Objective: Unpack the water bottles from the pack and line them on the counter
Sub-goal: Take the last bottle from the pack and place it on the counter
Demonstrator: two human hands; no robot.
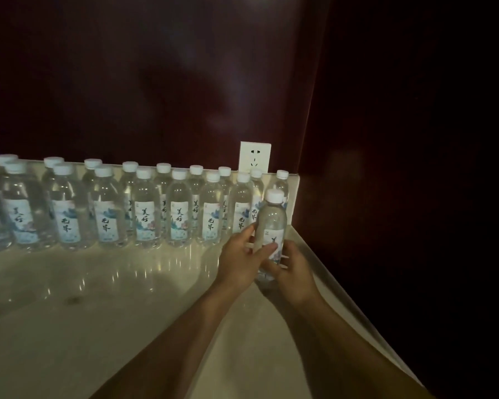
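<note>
1. Dim light falls on a pale, glossy worktop set against a dark red wall.
2. One water bottle stands upright at the worktop's right end, just in front of the rows, white cap on.
3. Left hand holds its left side, fingers curled round the label.
4. Right hand grips its lower right side, its fingers wrapped round it.
5. Two staggered rows of bottles line the back edge, reaching to the left.
6. White wall socket sits above the rows' right end.
</note>
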